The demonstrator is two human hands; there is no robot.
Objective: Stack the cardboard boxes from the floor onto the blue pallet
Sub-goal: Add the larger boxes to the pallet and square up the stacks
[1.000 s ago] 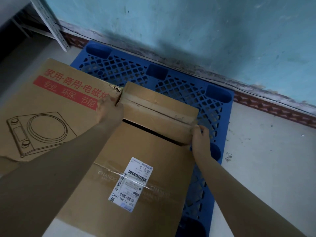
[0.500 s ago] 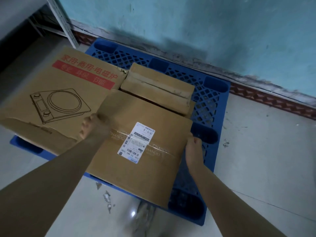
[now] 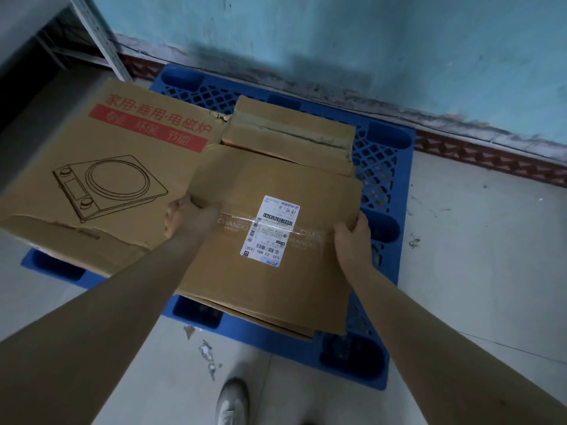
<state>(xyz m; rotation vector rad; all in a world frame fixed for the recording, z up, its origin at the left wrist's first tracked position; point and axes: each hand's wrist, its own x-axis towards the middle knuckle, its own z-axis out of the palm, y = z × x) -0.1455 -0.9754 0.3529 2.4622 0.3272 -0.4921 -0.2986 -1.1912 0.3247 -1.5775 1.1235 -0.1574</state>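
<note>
Three cardboard boxes lie on the blue pallet (image 3: 383, 154). A large flat box (image 3: 101, 167) with red print and a cooker drawing covers its left side. A small taped box (image 3: 291, 130) sits at the back. In front of it lies a flat box with a white shipping label (image 3: 270, 265). My left hand (image 3: 187, 214) grips that labelled box at its left edge. On the box's right edge, my right hand (image 3: 352, 237) holds it with fingers curled over the top.
A teal wall with a dirty skirting runs behind the pallet. A grey metal shelf post (image 3: 101, 38) stands at the back left. My shoe (image 3: 231, 400) is on the pale floor in front of the pallet, near some scraps of debris (image 3: 205, 351).
Both hands left the small taped box and drew back to the sides of the labelled box. The view has pulled back, showing more of the pallet and floor.
</note>
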